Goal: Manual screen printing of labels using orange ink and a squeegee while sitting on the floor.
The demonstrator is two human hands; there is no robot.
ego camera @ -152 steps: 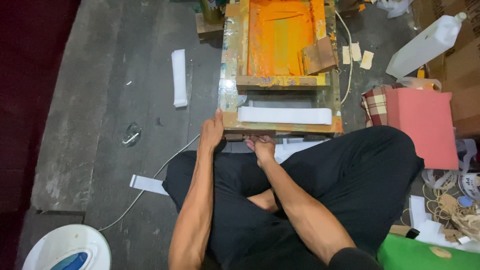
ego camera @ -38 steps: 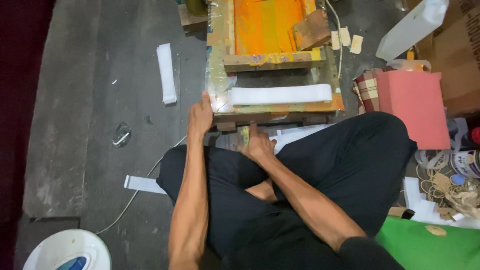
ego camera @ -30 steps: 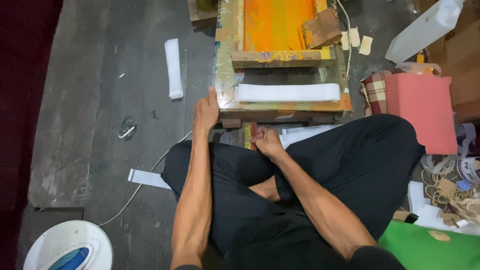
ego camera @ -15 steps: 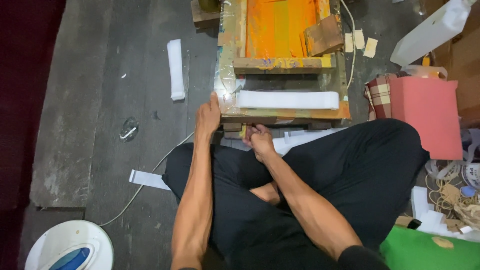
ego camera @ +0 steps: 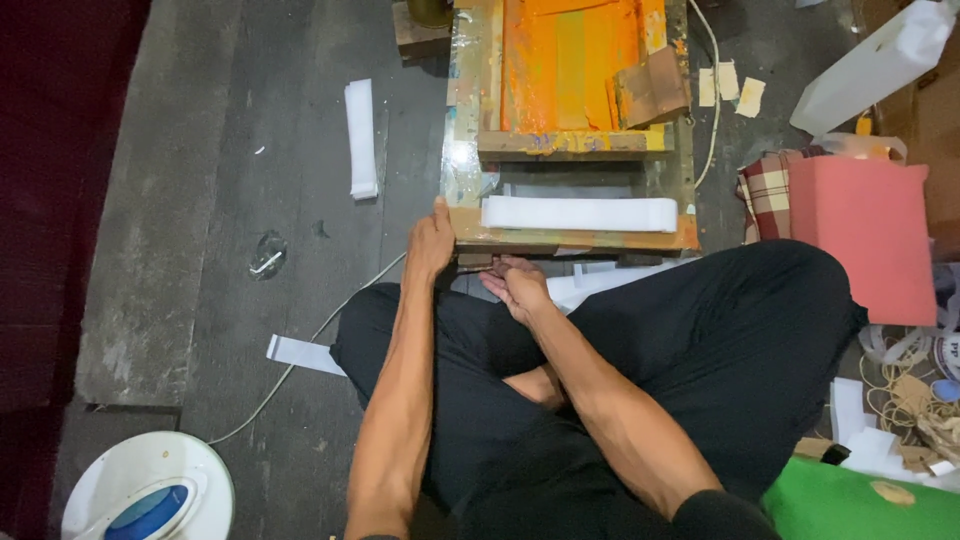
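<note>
Left hand grips near-left corner of wooden frame on floor by the knees, right hand curled under its front edge w/ white strip on top; frame prob. stiff, heavy-ish, ink-slick, so hold by edges.

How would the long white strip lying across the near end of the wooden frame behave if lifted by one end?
The long white strip looks thin and flat like ribbon or cloth, so it would probably droop. It seems light and apt to slide off the wooden frame. The left hand grips the frame's corner, not the strip.
</note>
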